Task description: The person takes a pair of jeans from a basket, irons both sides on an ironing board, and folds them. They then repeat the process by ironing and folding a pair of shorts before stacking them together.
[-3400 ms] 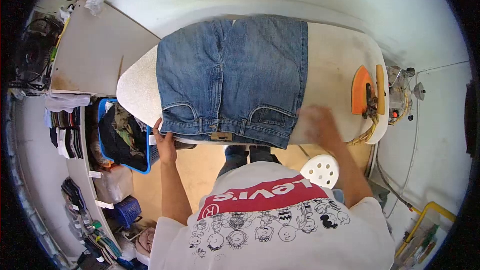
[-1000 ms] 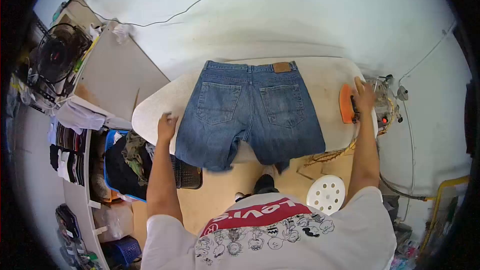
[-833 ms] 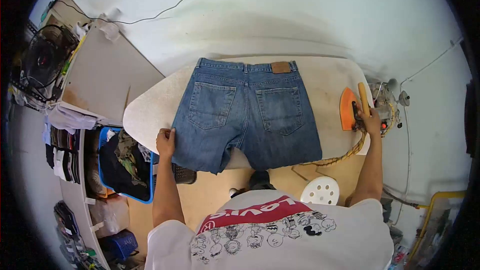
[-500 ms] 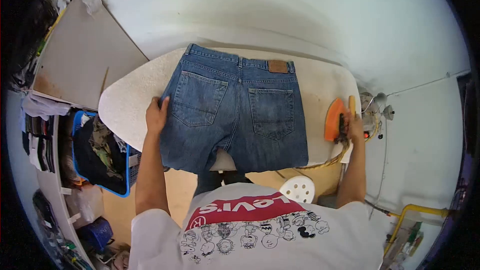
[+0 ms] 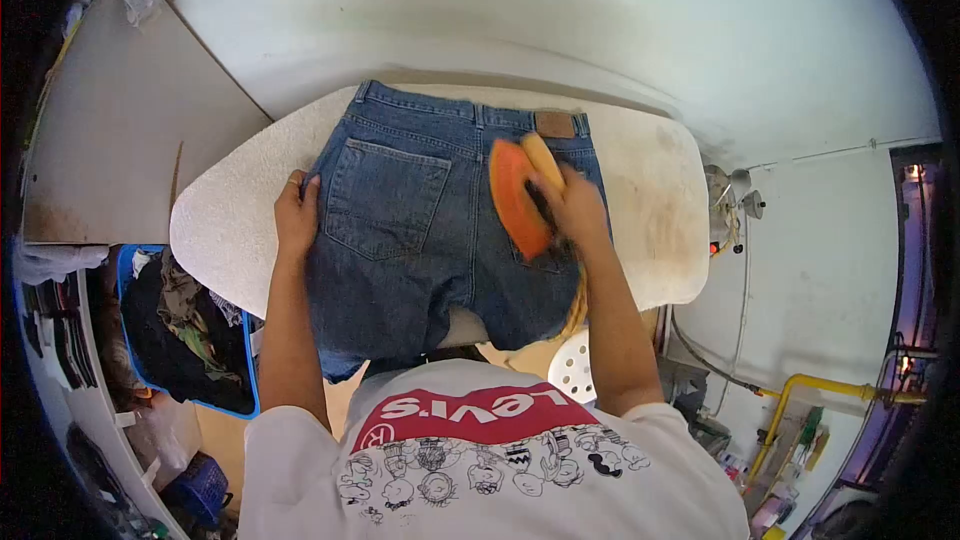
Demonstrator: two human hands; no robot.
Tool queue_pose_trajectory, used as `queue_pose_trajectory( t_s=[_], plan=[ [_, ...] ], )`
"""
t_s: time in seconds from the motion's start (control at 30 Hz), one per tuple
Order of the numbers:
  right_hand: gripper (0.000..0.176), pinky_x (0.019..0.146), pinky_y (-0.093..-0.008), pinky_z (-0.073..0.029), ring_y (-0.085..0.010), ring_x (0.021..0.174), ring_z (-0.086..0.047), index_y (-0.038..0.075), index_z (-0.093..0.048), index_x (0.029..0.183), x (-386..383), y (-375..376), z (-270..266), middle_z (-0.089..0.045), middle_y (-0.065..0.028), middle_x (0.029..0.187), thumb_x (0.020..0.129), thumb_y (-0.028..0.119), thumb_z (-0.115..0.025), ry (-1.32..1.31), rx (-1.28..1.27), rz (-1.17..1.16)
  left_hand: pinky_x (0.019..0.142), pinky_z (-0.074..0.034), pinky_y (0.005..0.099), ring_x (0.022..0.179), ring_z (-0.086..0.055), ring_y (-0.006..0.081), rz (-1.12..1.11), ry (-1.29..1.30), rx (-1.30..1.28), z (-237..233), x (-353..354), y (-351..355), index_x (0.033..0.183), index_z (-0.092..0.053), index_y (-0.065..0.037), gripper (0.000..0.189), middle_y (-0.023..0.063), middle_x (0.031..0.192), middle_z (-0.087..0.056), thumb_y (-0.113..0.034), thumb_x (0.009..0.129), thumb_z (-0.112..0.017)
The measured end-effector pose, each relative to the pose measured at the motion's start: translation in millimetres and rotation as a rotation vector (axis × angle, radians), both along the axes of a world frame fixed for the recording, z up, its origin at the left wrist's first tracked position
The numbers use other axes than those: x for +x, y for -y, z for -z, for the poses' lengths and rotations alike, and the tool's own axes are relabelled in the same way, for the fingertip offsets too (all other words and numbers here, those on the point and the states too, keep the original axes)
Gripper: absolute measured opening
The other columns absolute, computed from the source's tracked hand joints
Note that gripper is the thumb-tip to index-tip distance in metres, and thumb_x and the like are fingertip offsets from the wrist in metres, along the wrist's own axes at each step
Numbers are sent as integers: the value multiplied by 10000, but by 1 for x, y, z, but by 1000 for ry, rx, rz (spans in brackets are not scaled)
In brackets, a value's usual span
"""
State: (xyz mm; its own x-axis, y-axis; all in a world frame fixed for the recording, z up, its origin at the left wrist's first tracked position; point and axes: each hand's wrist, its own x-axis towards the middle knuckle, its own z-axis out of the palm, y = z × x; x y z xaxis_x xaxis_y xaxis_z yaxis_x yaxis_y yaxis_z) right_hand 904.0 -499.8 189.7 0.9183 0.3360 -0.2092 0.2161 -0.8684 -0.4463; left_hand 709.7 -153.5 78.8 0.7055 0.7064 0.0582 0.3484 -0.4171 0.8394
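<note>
A pair of blue jeans [image 5: 400, 210] lies back side up on the padded ironing board [image 5: 655, 200], its waistband toward the wall. My right hand [image 5: 580, 205] is wrapped round the handle of an orange iron [image 5: 518, 205], which is over the right back pocket and hides most of it. Motion blurs the iron a little. At the left edge of the jeans, my left hand [image 5: 298, 210] grips the denim at the side seam, fingers bent round it. A yellowish cord [image 5: 577, 312] hangs from the iron down across the right leg.
Left of the board stands a blue basket [image 5: 252, 380] full of dark clothes, beside shelves with folded garments. A white stool [image 5: 570, 370] with holes is under the board's near edge. Yellow pipes [image 5: 800, 380] run along the right wall, and metal fittings [image 5: 735, 205] stand behind the board's right end.
My right hand has carried the iron left from the board's right end onto the right back pocket. My left hand stays at the jeans' left edge. The view has shifted slightly.
</note>
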Motion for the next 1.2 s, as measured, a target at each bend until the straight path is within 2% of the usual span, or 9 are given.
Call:
queue_pose_trajectory(
  t_s=[0.17, 0.3, 0.47, 0.63, 0.8, 0.9, 1.07, 1.13, 1.2],
  plan=[
    [613, 826, -507, -498, -446, 971, -639, 21, -630, 1145, 19, -14, 8, -669, -274, 1024, 908, 581, -548, 54, 3, -8, 717, -474, 361, 749, -624, 298, 16, -68, 50, 9, -1, -7, 1010, -609, 3, 262, 208, 845, -654, -254, 972, -571],
    [598, 830, -506, -497, -444, 957, -639, 22, -630, 1134, -65, 50, -10, -677, -257, 998, 894, 568, -585, -155, -73, -67, 723, -474, 362, 770, -628, 296, -3, -26, 90, 9, -2, -4, 1016, -612, -5, 265, 202, 860, -658, -262, 975, -567],
    [607, 780, -502, -514, -441, 903, -655, 51, -613, 1196, -140, 133, 10, -678, -260, 962, 888, 574, -595, -41, 2, 106, 731, -466, 347, 767, -603, 251, -8, -66, -13, 7, -3, -2, 995, -604, 1, 264, 182, 832, -638, -259, 980, -562],
    [633, 775, -491, -518, -440, 895, -660, 54, -606, 1238, -20, 107, 0, -685, -260, 943, 895, 585, -572, 2, -81, 193, 716, -452, 334, 736, -559, 215, -51, -34, 8, 0, -2, 6, 964, -592, 5, 262, 156, 791, -608, -253, 987, -554],
    [625, 792, -471, -510, -422, 897, -664, 16, -666, 1123, 80, 73, 1, -692, -246, 951, 889, 589, -573, 114, -2, -83, 708, -451, 340, 713, -554, 213, -42, -77, -38, 7, -4, 2, 950, -603, 10, 305, 157, 763, -601, -291, 983, -568],
    [611, 787, -462, -514, -405, 897, -670, 23, -685, 1089, 53, 64, -12, -695, -235, 965, 874, 589, -596, -132, 62, -74, 683, -446, 344, 691, -536, 213, -93, -127, -31, 1, -31, 6, 902, -588, 18, 346, 158, 724, -574, -322, 967, -591],
    [652, 827, -458, -528, -392, 927, -675, 119, -646, 1217, -33, -13, -32, -705, -195, 1008, 841, 649, -596, -173, -46, -535, 620, -413, 321, 654, -476, 159, -90, -142, -98, -7, -92, 29, 850, -572, 17, 307, 99, 678, -525, -268, 954, -614],
    [635, 847, -461, -540, -385, 957, -678, 158, -634, 1245, -62, -58, -11, -699, -169, 1063, 865, 658, -540, -21, -21, -837, 615, -406, 310, 652, -466, 142, -131, -123, -143, -10, -101, 30, 840, -575, 11, 280, 81, 673, -519, -242, 950, -621],
    [593, 860, -465, -536, -364, 986, -677, 165, -636, 1243, -82, -111, -6, -701, -161, 1066, 885, 627, -531, -105, -83, -938, 601, -396, 285, 644, -457, 109, -164, -30, -248, 3, -107, 22, 821, -589, -6, 220, 33, 669, -525, -188, 930, -647]
  ],
)
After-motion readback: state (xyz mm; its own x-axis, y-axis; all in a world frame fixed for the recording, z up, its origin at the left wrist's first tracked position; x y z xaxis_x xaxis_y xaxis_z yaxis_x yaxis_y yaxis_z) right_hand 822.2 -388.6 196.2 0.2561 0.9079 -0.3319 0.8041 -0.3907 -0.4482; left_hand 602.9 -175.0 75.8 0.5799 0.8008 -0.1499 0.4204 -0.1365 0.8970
